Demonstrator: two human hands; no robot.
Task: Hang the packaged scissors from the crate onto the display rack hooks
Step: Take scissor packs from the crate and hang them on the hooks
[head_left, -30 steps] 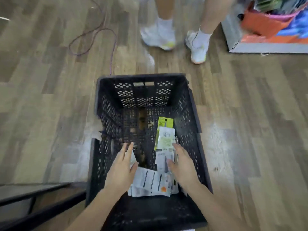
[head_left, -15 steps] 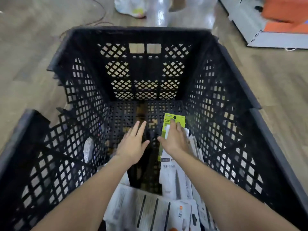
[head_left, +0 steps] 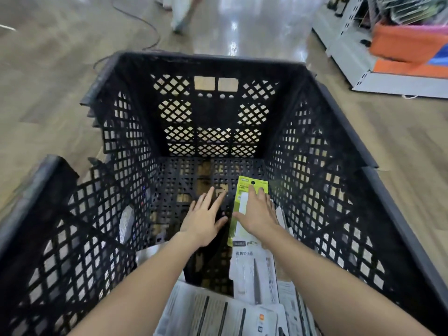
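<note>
A black lattice crate [head_left: 213,66] stands on the floor in front of me, and both my arms reach down into it. A yellow-green scissors pack [head_left: 242,197] lies on the crate floor at the right. My right hand [head_left: 258,213] lies flat on top of it with straight, spread fingers. My left hand [head_left: 203,219] hovers just left of the pack, fingers straight and spread, holding nothing. More white packaged items [head_left: 254,275] lie nearer to me in the crate, some showing a blade.
The crate stands on a wood-pattern floor. A white display shelf base [head_left: 349,52] with orange and pink goods is at the far right. A cable [head_left: 145,25] runs across the floor beyond the crate, and another person's feet [head_left: 180,13] are at the top.
The view has dropped closer into the crate. Both hands have reached deeper, and my right hand moved from the white packs onto the yellow-green pack. The person beyond has stepped away.
</note>
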